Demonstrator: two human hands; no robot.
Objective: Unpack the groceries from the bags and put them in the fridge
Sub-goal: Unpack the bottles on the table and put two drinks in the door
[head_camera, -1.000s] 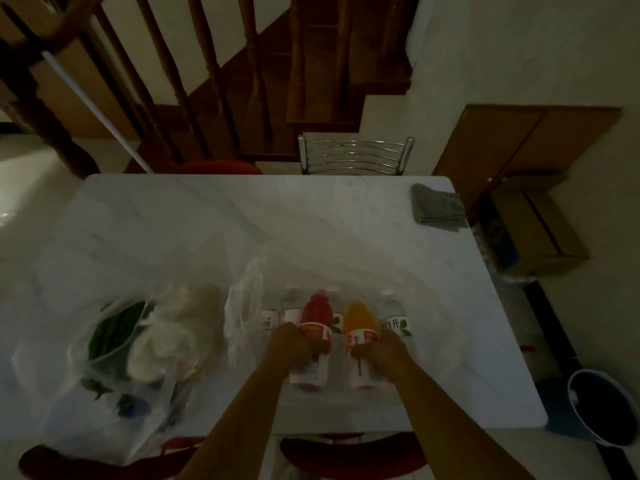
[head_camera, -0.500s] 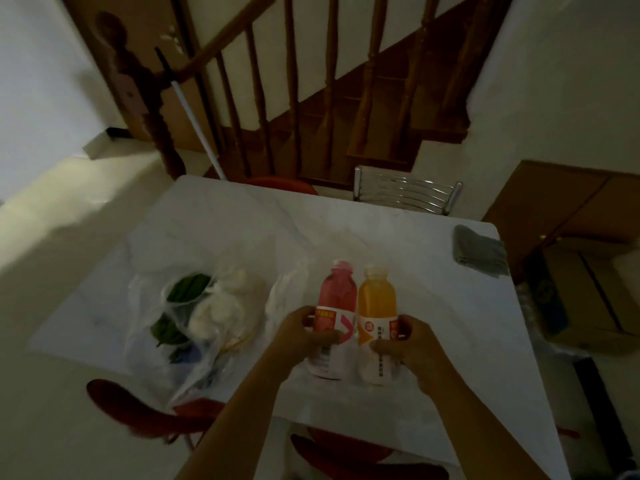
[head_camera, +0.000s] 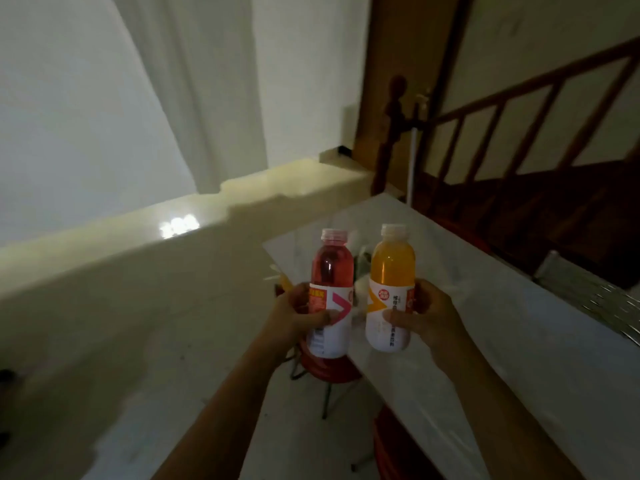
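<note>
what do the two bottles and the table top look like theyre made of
Red bottle and orange bottle: likely clear plastic, since the drink's colour shows through, with glossy white printed labels and pale caps. Table top: white with grey veins and a sheen, so marble or a marble-look surface.

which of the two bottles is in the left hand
The red bottle with the pink cap; the left hand grips its label. The orange bottle is in the right hand.
</note>
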